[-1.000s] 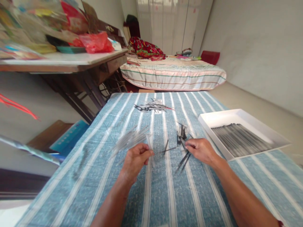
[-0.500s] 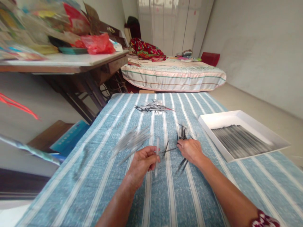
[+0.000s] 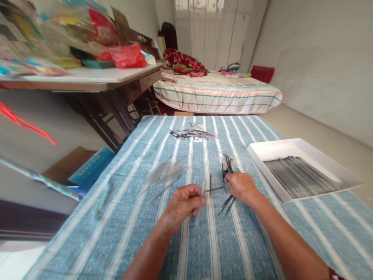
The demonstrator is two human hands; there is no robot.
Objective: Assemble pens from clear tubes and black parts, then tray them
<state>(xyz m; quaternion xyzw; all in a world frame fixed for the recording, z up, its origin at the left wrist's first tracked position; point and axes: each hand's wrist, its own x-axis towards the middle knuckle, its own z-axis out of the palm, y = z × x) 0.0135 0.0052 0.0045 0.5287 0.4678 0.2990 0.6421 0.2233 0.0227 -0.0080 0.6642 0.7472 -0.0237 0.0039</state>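
Between the thumb and fingers of my left hand [image 3: 185,204] is a clear plastic tube [image 3: 203,187], held nearly upright over the striped cloth. My right hand [image 3: 241,186] is closed at the near end of a small pile of thin black sticks [image 3: 227,166]; what its fingertips grip is hidden. More black sticks [image 3: 225,205] lie just below that hand. Two loose black sticks [image 3: 215,189] lie between the hands. To the left, a heap of clear tubes [image 3: 166,174] rests on the cloth.
An open white box [image 3: 272,173] with a row of dark sticks [image 3: 300,175] stands on the right. A mixed pile of thin black and clear pieces [image 3: 190,133] lies at the far end. The cloth [image 3: 140,249] covers the table; a cluttered desk [image 3: 96,81] is at left.
My left hand has moved right with the clear tube, closer to the loose sticks. My right hand has shifted slightly left and up to the black pile and stayed there.
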